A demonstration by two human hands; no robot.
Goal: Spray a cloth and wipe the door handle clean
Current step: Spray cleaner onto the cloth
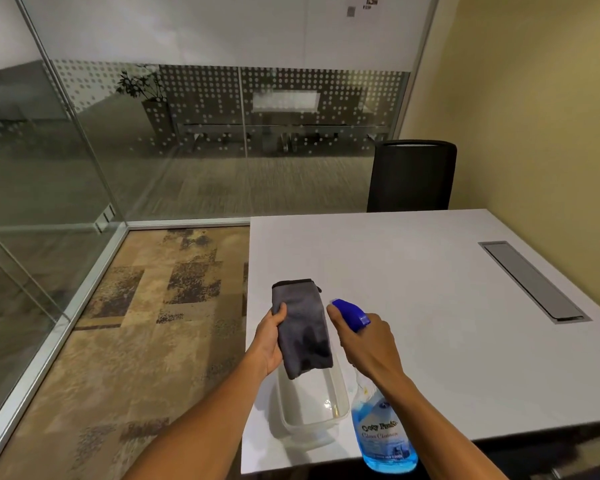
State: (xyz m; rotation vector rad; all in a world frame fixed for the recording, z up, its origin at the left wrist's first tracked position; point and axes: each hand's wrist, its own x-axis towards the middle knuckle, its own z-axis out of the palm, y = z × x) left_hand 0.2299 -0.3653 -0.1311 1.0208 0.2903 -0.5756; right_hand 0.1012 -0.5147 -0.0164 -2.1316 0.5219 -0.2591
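Observation:
My left hand (270, 339) grips a folded grey cloth (302, 327), held upright above the table's near left corner. Just to its right, my right hand (364, 337) is wrapped around the neck of a spray bottle (383, 434) of blue glass cleaner. The bottle's blue nozzle (349, 311) points left at the cloth, a few centimetres from it, with my forefinger on the trigger. No door handle is in view.
A white plastic tub (342, 407) sits on the white table (430, 289) under the cloth. A metal cable hatch (534, 282) lies at the table's right. A black chair (411, 174) stands behind. Glass partitions (66, 168) enclose the patterned carpet (136, 323) on the left.

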